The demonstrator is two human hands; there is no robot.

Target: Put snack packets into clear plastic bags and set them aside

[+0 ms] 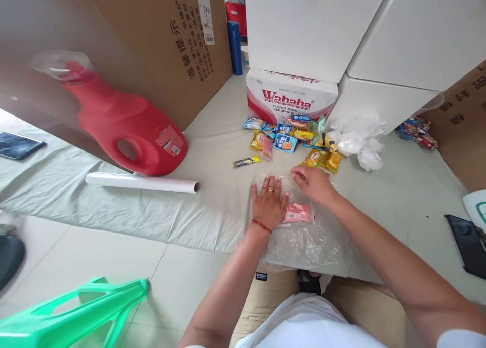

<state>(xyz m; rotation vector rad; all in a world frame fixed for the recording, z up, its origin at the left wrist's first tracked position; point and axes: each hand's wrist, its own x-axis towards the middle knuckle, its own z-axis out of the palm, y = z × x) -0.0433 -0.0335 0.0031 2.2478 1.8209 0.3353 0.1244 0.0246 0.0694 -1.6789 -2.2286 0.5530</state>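
Observation:
A clear plastic bag [299, 241] lies spread on the cloth-covered surface in front of me, its near side hanging over the edge. A pink packet [298, 213] with a printed label sits at the bag, partly behind my fingers. My left hand [268, 201], with a ring and a red string bracelet, presses flat on the bag, fingers spread. My right hand [313, 183] is closed in a pinch at the bag's far edge; the film between its fingertips is hard to make out. Just beyond are yellow snack packets [314, 158] and a thin yellow-and-dark stick packet [246, 161].
A pile of wrapped snacks [285, 143] and crumpled clear bags [357, 140] lie before a Wahaha box [292, 97]. At left are a red jug [132, 120], a plastic film roll [142, 182] and a green stool [76, 307]. A black phone [467, 244] lies at right.

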